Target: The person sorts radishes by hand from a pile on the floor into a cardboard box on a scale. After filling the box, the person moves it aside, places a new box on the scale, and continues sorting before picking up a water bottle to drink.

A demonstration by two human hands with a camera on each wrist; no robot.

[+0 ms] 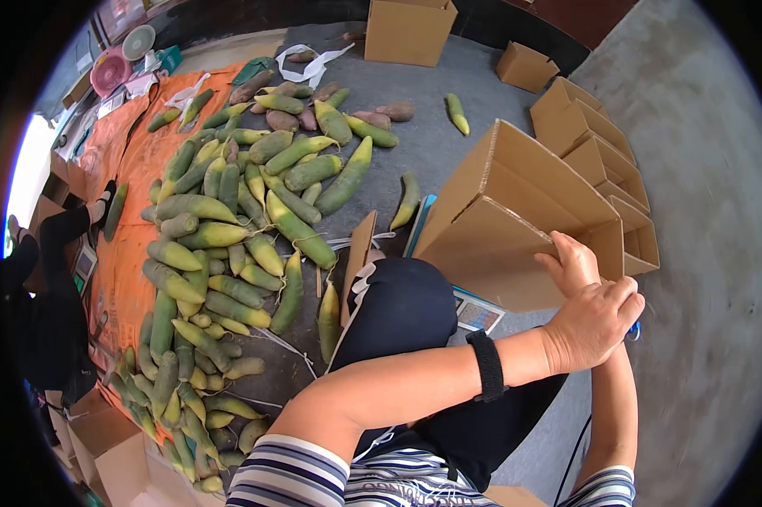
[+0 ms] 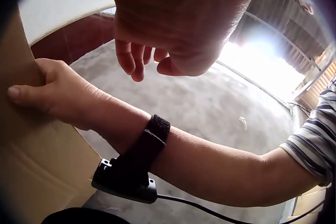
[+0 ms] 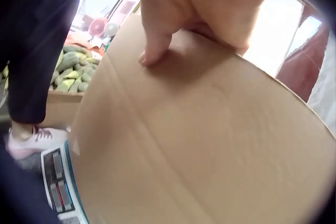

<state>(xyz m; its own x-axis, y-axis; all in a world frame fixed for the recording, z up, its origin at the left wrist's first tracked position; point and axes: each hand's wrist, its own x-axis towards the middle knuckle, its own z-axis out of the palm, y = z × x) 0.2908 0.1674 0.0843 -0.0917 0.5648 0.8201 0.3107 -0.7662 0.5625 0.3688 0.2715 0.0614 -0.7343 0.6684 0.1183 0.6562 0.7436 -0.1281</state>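
A tall, open-topped cardboard box [image 1: 499,253] stands tilted beside the person's knee, over a digital scale [image 1: 480,316] whose keypad shows below it. My right hand [image 1: 573,264] grips the box's near top edge, thumb on the outer wall and fingers over the rim. In the right wrist view that hand [image 3: 197,14] is at the top of the box wall [image 3: 173,129]. My left hand [image 1: 592,325] crosses over the right wrist in the head view. Seen from the left wrist, the left hand [image 2: 168,24] has loosely curled fingers and holds nothing.
Many long green radishes [image 1: 220,253] lie heaped on an orange tarp [image 1: 140,237] to the left, with sweet potatoes [image 1: 281,119] at the back. Several empty cardboard boxes [image 1: 584,127] line the right side. Another person's dark-clothed leg [image 1: 64,245] is at far left.
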